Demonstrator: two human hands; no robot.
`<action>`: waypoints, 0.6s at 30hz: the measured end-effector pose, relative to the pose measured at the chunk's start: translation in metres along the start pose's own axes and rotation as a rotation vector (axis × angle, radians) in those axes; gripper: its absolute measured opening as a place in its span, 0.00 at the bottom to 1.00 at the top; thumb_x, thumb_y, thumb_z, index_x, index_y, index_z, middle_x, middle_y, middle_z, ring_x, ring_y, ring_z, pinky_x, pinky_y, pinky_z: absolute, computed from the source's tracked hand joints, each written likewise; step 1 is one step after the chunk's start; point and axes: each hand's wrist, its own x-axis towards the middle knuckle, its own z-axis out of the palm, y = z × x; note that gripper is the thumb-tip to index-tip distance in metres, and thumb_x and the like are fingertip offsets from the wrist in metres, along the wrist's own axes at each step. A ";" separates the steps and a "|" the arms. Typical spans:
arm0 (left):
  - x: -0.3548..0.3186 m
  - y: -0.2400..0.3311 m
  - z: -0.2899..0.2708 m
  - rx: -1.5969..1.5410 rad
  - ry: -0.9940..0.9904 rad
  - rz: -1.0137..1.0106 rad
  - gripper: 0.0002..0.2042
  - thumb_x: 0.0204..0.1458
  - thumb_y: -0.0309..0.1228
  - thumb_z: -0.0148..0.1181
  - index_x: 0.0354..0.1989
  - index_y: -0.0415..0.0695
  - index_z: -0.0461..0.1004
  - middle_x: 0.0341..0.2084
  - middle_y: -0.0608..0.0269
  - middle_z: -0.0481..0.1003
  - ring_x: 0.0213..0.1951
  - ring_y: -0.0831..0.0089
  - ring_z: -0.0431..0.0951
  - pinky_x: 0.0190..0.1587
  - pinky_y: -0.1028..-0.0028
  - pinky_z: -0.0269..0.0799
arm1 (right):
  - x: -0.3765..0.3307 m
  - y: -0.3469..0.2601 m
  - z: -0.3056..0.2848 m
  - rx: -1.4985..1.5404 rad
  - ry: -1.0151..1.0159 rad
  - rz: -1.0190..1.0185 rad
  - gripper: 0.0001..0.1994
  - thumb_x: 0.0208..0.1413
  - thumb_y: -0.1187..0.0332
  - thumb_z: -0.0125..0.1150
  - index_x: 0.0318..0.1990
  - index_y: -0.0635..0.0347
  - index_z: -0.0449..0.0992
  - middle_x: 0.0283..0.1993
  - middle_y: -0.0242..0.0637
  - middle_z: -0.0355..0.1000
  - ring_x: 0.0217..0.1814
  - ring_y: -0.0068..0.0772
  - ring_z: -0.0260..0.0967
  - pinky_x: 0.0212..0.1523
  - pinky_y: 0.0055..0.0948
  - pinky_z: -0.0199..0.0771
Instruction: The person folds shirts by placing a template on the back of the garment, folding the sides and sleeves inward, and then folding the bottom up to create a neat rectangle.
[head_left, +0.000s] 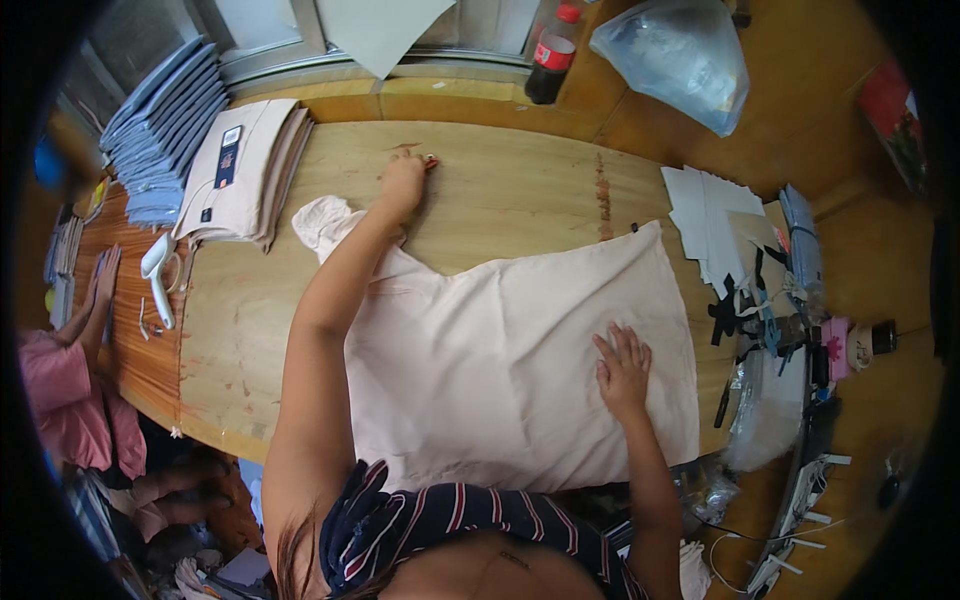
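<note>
A pale pink garment (pixel 520 370) lies spread over the wooden table in front of me, with light wrinkles across it. One end of it is bunched at the far left, partly behind my left forearm. My left hand (pixel 403 180) reaches past the garment to the far side of the table, its fingers closed at a small red-and-white object (pixel 431 161) too small to name. Flat on the right part of the garment rests my right hand (pixel 625 372), fingers spread and holding nothing.
Folded pale pink garments (pixel 245 170) with a dark tag stand far left, beside stacked blue garments (pixel 170 130). A white handheld device (pixel 158 270) lies near them. Paper sheets (pixel 710 215) and clutter line the right edge. A cola bottle (pixel 553 55) stands behind; another person's hands (pixel 103 275) are left.
</note>
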 end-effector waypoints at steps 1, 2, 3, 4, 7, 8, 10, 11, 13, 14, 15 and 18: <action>0.010 0.007 0.002 -0.010 -0.059 -0.006 0.05 0.40 0.22 0.48 0.25 0.38 0.71 0.35 0.50 0.68 0.38 0.58 0.69 0.38 0.69 0.68 | -0.001 0.001 0.000 -0.001 -0.005 0.008 0.21 0.45 0.66 0.49 0.50 0.41 0.64 0.59 0.32 0.52 0.62 0.40 0.44 0.57 0.49 0.40; 0.018 0.013 -0.002 -0.015 -0.121 -0.011 0.05 0.40 0.23 0.48 0.25 0.39 0.71 0.34 0.51 0.68 0.37 0.59 0.69 0.38 0.68 0.68 | -0.002 0.001 0.001 0.003 -0.012 0.015 0.21 0.45 0.65 0.49 0.50 0.40 0.64 0.59 0.31 0.52 0.62 0.40 0.44 0.56 0.51 0.41; 0.026 0.021 -0.006 -0.019 -0.184 -0.015 0.05 0.39 0.23 0.48 0.24 0.39 0.71 0.33 0.51 0.68 0.37 0.59 0.69 0.38 0.68 0.68 | -0.002 0.004 0.003 -0.002 0.011 0.016 0.21 0.44 0.65 0.50 0.51 0.39 0.64 0.59 0.31 0.52 0.62 0.40 0.45 0.56 0.51 0.41; 0.034 0.030 -0.011 -0.038 0.013 0.069 0.05 0.40 0.23 0.48 0.24 0.39 0.71 0.32 0.52 0.68 0.36 0.59 0.69 0.38 0.68 0.68 | -0.002 0.004 0.002 0.002 0.001 0.023 0.21 0.44 0.65 0.50 0.50 0.39 0.64 0.59 0.31 0.52 0.62 0.40 0.45 0.56 0.51 0.41; 0.073 0.056 -0.029 0.019 0.488 0.307 0.06 0.41 0.25 0.47 0.23 0.41 0.72 0.29 0.55 0.68 0.34 0.60 0.70 0.37 0.68 0.67 | -0.001 0.001 -0.002 0.024 -0.010 0.036 0.21 0.44 0.65 0.50 0.50 0.39 0.64 0.59 0.31 0.53 0.61 0.39 0.45 0.56 0.50 0.42; 0.092 0.063 -0.031 0.108 0.567 0.373 0.06 0.41 0.26 0.47 0.23 0.42 0.72 0.29 0.56 0.67 0.34 0.61 0.70 0.36 0.69 0.67 | 0.000 0.002 -0.002 0.026 -0.008 0.031 0.21 0.44 0.64 0.50 0.50 0.40 0.65 0.59 0.31 0.53 0.61 0.39 0.46 0.56 0.50 0.42; 0.125 0.077 -0.022 0.100 0.486 0.357 0.06 0.41 0.26 0.47 0.23 0.43 0.72 0.30 0.56 0.67 0.37 0.62 0.69 0.36 0.68 0.67 | 0.002 0.003 -0.004 0.030 -0.012 0.025 0.21 0.44 0.64 0.51 0.50 0.40 0.65 0.59 0.31 0.53 0.61 0.39 0.46 0.56 0.49 0.42; 0.138 0.083 -0.013 0.096 0.442 0.350 0.06 0.41 0.27 0.48 0.23 0.44 0.72 0.30 0.56 0.68 0.38 0.63 0.68 0.36 0.68 0.67 | 0.001 0.002 -0.005 0.036 -0.021 0.027 0.21 0.43 0.64 0.51 0.50 0.40 0.65 0.59 0.31 0.53 0.61 0.39 0.46 0.56 0.49 0.42; 0.154 0.090 0.001 0.046 0.242 0.274 0.06 0.41 0.27 0.48 0.26 0.44 0.72 0.32 0.56 0.68 0.40 0.63 0.67 0.37 0.67 0.67 | 0.002 0.004 -0.005 0.041 -0.032 0.033 0.22 0.43 0.63 0.51 0.50 0.40 0.64 0.59 0.31 0.53 0.61 0.39 0.46 0.56 0.49 0.42; 0.155 0.091 0.007 0.024 0.139 0.233 0.07 0.41 0.27 0.48 0.27 0.44 0.72 0.33 0.56 0.67 0.41 0.64 0.66 0.37 0.67 0.66 | 0.002 0.004 -0.004 0.041 -0.032 0.036 0.22 0.43 0.63 0.51 0.50 0.40 0.64 0.59 0.31 0.52 0.61 0.39 0.46 0.56 0.49 0.42; 0.156 0.088 0.011 0.088 0.176 0.267 0.08 0.41 0.27 0.48 0.30 0.44 0.71 0.34 0.56 0.67 0.41 0.63 0.66 0.38 0.66 0.66 | 0.003 0.004 -0.004 0.042 -0.032 0.032 0.22 0.43 0.63 0.51 0.50 0.40 0.64 0.59 0.32 0.52 0.61 0.40 0.46 0.56 0.49 0.42; 0.133 0.093 -0.010 0.162 0.320 0.361 0.11 0.41 0.28 0.48 0.36 0.43 0.69 0.36 0.56 0.67 0.41 0.62 0.66 0.38 0.65 0.65 | 0.004 0.005 -0.002 0.031 -0.033 0.042 0.21 0.44 0.62 0.51 0.50 0.40 0.64 0.59 0.32 0.52 0.61 0.40 0.46 0.57 0.48 0.42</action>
